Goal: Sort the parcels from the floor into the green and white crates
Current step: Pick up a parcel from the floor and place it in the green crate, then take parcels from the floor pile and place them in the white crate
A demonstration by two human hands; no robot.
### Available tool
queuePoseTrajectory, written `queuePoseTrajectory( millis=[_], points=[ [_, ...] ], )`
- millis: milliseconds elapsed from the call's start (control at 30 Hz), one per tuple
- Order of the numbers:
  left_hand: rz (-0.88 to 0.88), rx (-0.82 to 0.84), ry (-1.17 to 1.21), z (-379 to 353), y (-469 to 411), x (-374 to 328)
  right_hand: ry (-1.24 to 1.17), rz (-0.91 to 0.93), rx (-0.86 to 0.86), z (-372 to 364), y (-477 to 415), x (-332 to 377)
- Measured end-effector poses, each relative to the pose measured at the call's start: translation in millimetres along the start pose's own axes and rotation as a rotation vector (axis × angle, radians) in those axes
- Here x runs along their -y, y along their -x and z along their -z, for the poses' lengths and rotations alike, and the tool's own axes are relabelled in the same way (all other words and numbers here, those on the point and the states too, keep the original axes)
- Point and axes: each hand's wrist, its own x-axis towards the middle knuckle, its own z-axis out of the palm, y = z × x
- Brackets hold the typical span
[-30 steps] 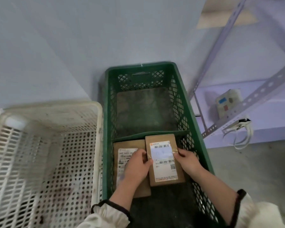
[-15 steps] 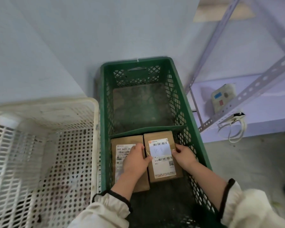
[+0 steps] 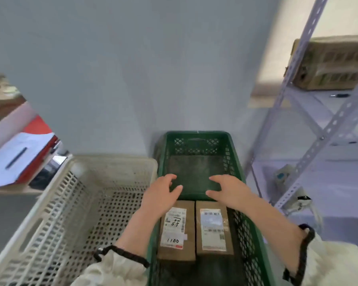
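White crate at left is sitting right beside the green crate, w/ no parcel showing in it; left hand is hovering open, fingers spread, holding nothing, above the divider; below, 2 brown parcels are lying flat and touching in the green crate's near compartment: left parcel w/ a handwritten mark, right parcel w/ printed label only; right hand is hovering likewise, open and empty; metal shelving is standing close at right.

Risks, prob.: w/ crates this close, the next parcel could be landing in the wrong one if its label isn't read; parcels dropped on top could be hiding these labels; right sleeve cuff could be snagging the lattice wall; an elbow could be knocking the shelving.
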Motion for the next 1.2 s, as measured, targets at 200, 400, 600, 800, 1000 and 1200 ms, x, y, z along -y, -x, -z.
queuePoseTrajectory(
  millis=[200,400,600,800,1000,1200],
  points=[
    [0.196,-0.258,-0.16,58,90,22,0.111,0.268,0.024,14,18,64],
    [0.494,-0.523,-0.109,85,241,90,0.251,0.557,0.119,-24,47,151],
    [0.899,-0.71,-0.094,81,431,137,0.349,0.867,0.25,-98,115,256],
    [1.295,-0.857,0.006,32,640,147,0.497,1.159,0.395,-208,251,355],
    [1.58,-0.96,0.121,-43,840,123,0.506,1.38,0.636,-331,432,412],
    [1.853,-1.106,0.272,-125,969,86,0.56,1.504,0.885,-441,570,416]
  ],
)
